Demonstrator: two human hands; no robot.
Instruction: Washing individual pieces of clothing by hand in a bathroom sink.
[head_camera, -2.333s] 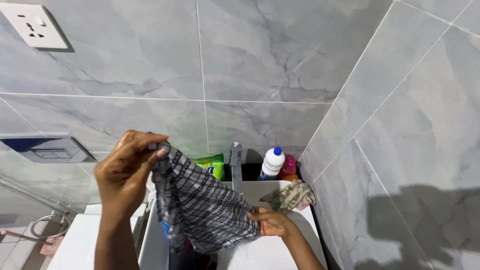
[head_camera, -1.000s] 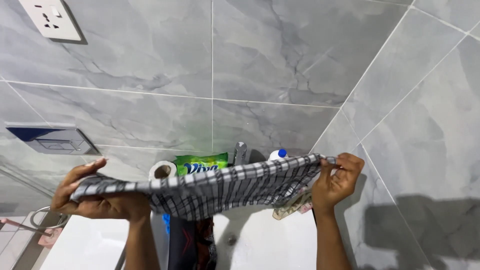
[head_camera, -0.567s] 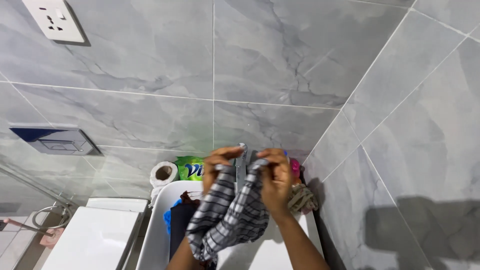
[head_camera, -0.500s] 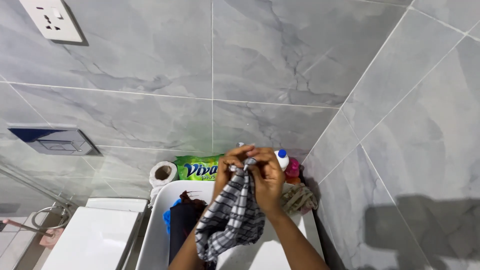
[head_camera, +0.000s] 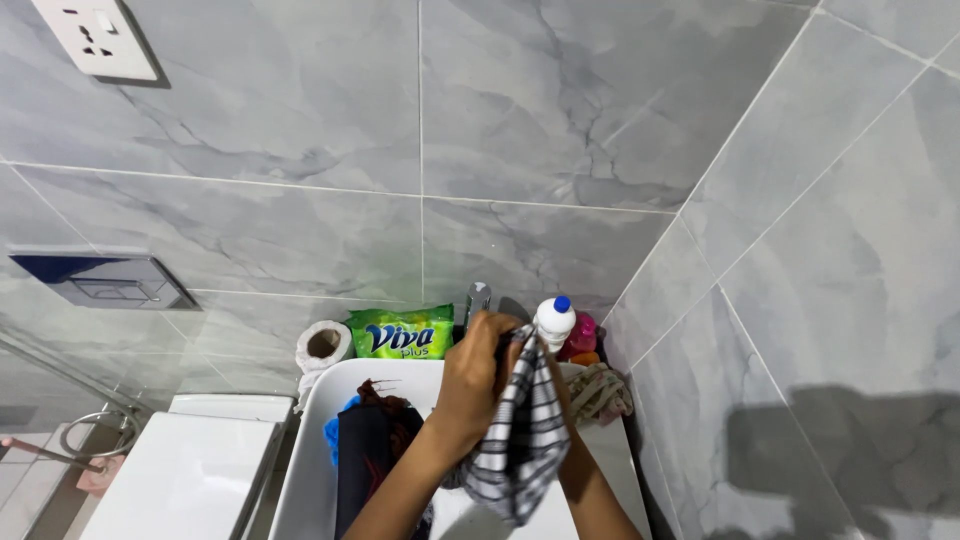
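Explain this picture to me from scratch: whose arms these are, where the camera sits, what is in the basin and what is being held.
There is no machine here. One camera sits on a person's head and looks down, so both arms are that person's own. The left hand grips the top of a black-and-white checked cloth, which hangs over a white basin; the right hand is hidden behind the cloth. Dark clothes lie in the basin. Behind it stand a green packet, a tap, a white bottle and a paper roll. A crumpled rag lies on the rim.

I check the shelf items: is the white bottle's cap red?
No, the white bottle beside the tap has a blue cap.
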